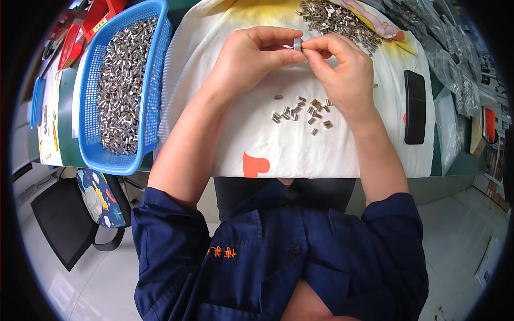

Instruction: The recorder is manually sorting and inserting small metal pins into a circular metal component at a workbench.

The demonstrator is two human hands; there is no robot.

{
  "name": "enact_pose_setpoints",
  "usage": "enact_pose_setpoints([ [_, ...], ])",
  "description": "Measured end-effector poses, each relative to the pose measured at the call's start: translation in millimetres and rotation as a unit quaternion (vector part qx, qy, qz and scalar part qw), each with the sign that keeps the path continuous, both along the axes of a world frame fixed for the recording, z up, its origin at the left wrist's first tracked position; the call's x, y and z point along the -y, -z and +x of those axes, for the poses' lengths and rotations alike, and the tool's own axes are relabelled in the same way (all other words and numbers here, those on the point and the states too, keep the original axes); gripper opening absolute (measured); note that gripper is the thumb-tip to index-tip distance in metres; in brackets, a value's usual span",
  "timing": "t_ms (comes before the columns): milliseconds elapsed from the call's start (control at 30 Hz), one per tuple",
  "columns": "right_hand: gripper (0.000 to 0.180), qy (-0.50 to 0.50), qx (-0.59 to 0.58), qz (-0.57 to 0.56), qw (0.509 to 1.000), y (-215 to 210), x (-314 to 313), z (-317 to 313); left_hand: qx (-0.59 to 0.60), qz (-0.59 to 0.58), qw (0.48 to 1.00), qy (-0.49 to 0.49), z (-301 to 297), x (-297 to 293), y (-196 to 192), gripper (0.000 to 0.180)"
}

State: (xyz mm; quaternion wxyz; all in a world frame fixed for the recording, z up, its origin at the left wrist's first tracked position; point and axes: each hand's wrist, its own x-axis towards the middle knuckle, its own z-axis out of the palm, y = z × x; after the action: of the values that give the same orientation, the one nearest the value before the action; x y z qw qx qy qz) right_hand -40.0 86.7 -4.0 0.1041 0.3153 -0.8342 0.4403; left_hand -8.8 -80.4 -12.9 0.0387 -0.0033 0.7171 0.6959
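Note:
My left hand pinches a small grey metal ring between thumb and fingers, above the far middle of the white cloth. Close against the ring's right side, my right hand has its thumb and fingertips pressed together; whatever is between them is too small or hidden to make out. Below both hands a loose scatter of short, shiny metal cylinders lies on the cloth. A larger heap of the same metal cylinders rests beyond my right hand.
A blue perforated plastic basket full of metal cylinders stands to the left. Red trays sit at the far left. The white cloth covers the green table. On the right are a black phone-like slab and clear plastic bags.

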Motion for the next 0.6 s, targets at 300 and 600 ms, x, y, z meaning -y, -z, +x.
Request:
enact_pose_setpoints([
  [300,0.010,-0.116,0.290,-0.066,0.948,-4,-25,-22,0.015,0.078,0.993,0.082,2,-4,1,0.033],
  [600,0.014,-0.084,0.240,0.031,0.967,6,1,-35,-0.118,0.153,0.981,-0.012,-7,14,-1,0.030],
])
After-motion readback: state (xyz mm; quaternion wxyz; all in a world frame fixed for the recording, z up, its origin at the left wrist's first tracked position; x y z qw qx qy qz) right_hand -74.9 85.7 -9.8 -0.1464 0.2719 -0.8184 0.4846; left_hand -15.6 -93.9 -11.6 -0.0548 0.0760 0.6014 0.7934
